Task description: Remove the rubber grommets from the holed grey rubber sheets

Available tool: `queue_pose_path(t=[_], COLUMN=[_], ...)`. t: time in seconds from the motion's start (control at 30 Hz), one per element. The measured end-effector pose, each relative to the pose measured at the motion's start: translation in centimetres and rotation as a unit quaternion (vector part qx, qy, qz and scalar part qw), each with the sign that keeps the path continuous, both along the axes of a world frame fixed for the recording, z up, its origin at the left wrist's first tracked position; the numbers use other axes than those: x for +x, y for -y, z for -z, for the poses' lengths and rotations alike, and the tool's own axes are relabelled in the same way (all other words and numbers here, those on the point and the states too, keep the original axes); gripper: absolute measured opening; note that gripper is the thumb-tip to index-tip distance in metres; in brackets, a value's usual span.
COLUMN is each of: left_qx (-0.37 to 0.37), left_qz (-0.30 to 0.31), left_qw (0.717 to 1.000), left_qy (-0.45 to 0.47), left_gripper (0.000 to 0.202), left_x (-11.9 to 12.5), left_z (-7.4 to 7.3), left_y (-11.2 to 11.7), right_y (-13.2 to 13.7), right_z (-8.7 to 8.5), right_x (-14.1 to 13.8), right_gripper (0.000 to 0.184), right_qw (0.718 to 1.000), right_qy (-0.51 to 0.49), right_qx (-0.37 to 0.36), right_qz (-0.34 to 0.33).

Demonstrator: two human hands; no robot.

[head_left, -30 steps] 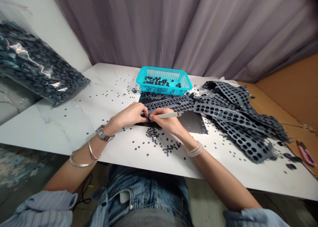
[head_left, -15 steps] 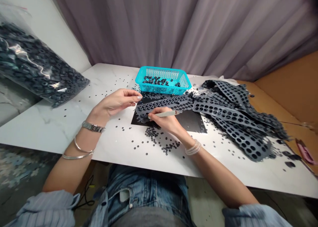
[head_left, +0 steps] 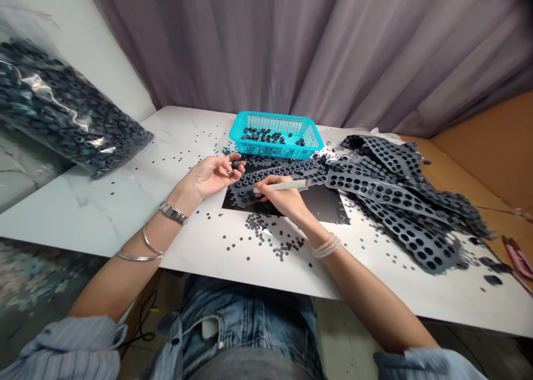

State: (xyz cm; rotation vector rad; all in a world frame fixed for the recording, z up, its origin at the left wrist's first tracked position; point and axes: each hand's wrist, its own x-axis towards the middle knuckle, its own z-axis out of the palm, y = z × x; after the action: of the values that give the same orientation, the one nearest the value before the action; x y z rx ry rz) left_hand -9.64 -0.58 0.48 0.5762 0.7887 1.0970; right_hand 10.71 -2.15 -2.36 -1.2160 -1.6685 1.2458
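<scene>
White marble table (head_left: 125,188): grey perforated rubber sheets (head_left: 387,188) with holes mostly empty, black rings (head_left: 266,137) in turquoise plastic basket (head_left: 276,148). Left hand (head_left: 212,177) half-curled, hold unclear; right hand (head_left: 283,198) grips pale pen-shaped tool (head_left: 283,186).

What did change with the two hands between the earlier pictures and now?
The left hand moved up and away from the right hand and turned palm up, fingers curled; whether it holds anything is unclear. The right hand kept the white pen-like tool, shifting slightly right along the grey perforated strip. The turquoise basket stayed in place.
</scene>
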Motion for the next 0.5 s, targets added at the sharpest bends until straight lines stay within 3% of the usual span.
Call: queue_pose_path(t=[0.07,0.13,0.17,0.27,0.33,0.5], left_qx=[0.043,0.128,0.177,0.287,0.315,0.332], left_qz=[0.023,0.061,0.075,0.081,0.084,0.113], left_qw=[0.995,0.955,0.91,0.731,0.666,0.631], left_qy=[-0.086,-0.259,-0.366,-0.613,-0.671,-0.692], left_gripper=[0.027,0.015,0.012,0.014,0.016,0.015], left_x=[0.0,0.0,0.0,0.0,0.0,0.4], left_z=[-0.2,-0.3,-0.3,0.0,0.5,1.7], left_y=[0.0,0.3,0.5,1.3,1.8,1.9], right_y=[0.0,0.0,0.0,0.1,0.1,0.3], right_z=[0.3,0.4,0.5,0.6,0.7,0.2], right_x=[-0.2,-0.3,-0.4,-0.7,-0.8,-0.9], right_gripper=[0.021,0.022,0.022,0.024,0.023,0.021], right_qw=[1.0,0.999,0.999,0.997,0.996,0.992], right_qy=[0.015,0.031,0.038,0.055,0.067,0.101], right_qx=[0.01,0.021,0.028,0.046,0.052,0.074], right_qz=[-0.013,-0.024,-0.026,-0.026,-0.02,-0.015])
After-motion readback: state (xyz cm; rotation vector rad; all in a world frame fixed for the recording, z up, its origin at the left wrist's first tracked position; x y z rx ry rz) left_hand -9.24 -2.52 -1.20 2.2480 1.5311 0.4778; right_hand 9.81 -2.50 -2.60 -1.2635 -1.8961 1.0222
